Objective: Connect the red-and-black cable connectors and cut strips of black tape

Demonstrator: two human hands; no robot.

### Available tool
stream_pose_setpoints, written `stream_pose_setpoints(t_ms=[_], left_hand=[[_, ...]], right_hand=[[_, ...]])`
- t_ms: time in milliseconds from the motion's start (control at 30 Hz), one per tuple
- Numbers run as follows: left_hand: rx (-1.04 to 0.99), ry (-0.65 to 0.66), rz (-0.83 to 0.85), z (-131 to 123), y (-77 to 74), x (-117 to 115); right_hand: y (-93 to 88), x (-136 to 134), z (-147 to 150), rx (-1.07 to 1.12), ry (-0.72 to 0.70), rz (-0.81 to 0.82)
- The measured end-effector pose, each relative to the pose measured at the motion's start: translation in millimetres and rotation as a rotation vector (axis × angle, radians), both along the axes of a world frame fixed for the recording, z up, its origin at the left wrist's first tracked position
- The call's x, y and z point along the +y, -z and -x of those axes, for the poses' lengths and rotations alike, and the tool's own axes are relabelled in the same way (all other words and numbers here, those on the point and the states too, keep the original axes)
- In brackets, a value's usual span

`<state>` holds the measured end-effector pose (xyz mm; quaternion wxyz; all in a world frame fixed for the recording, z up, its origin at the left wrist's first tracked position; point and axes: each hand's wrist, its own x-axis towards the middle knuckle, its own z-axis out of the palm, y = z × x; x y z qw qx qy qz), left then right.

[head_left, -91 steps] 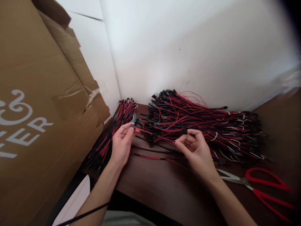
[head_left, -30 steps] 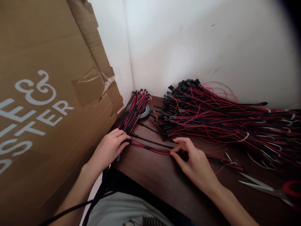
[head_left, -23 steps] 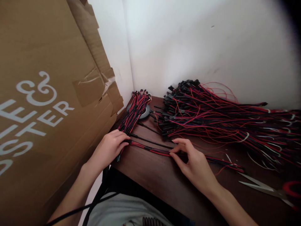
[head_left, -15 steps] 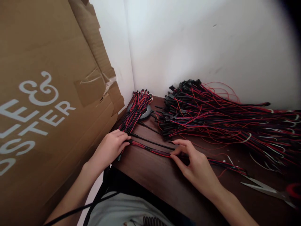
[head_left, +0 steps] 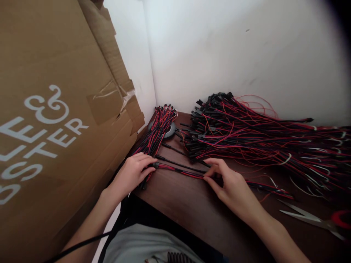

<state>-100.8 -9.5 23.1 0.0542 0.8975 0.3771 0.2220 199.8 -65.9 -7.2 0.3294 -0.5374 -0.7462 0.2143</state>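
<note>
Left hand (head_left: 133,174) at the tabletop's (head_left: 186,204) front-left corner, fingers (head_left: 148,160) curled nearly closed, thumb and fingertips nipping the connector end of a red-black cable (head_left: 178,170) lying flat on the wood. Right hand (head_left: 234,186) further along the same cable, thumb and index pinched together on it, other fingers loosely bent. Tied wire bundle (head_left: 157,131) just beyond the left hand by the left edge; big loose wire pile (head_left: 260,140) along the back edge, scissors (head_left: 309,218) near the right edge.
</note>
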Motion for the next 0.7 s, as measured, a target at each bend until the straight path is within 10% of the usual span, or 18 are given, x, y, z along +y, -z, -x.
stream_pose_setpoints(t_ms=[700], left_hand=[[0.044,-0.028,-0.007,-1.3,-1.7,-0.5]], right_hand=[[2.7,1.0,2.1,0.069,0.023,0.029]])
